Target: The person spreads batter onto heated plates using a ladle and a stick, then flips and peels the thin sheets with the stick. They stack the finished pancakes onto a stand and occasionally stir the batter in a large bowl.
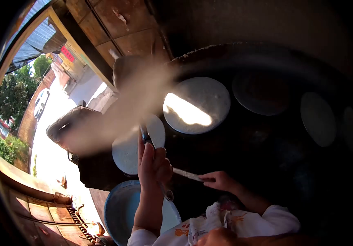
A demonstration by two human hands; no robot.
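Observation:
My left hand (155,166) is closed around the black handle of a tool (145,134) with a metal loop at its lower end. A blurred beige band (123,112) lies across the tool's far end and hides it; I cannot tell what the band is. Lower right, my right hand (218,181) grips a pale, flour-whitened stick (186,174) between thumb and fingers, its tip pointing toward my left wrist. Just beyond my left hand is a pale round disc (129,151), and past it a second one (197,105) carries a bright patch of sunlight.
A blue basin (121,201) with pale contents stands below my left forearm. More round discs (318,119) curve away to the right in deep shade, one with a reddish-brown surface (262,94). A tiled wall (119,24) and a sunlit opening border the left side.

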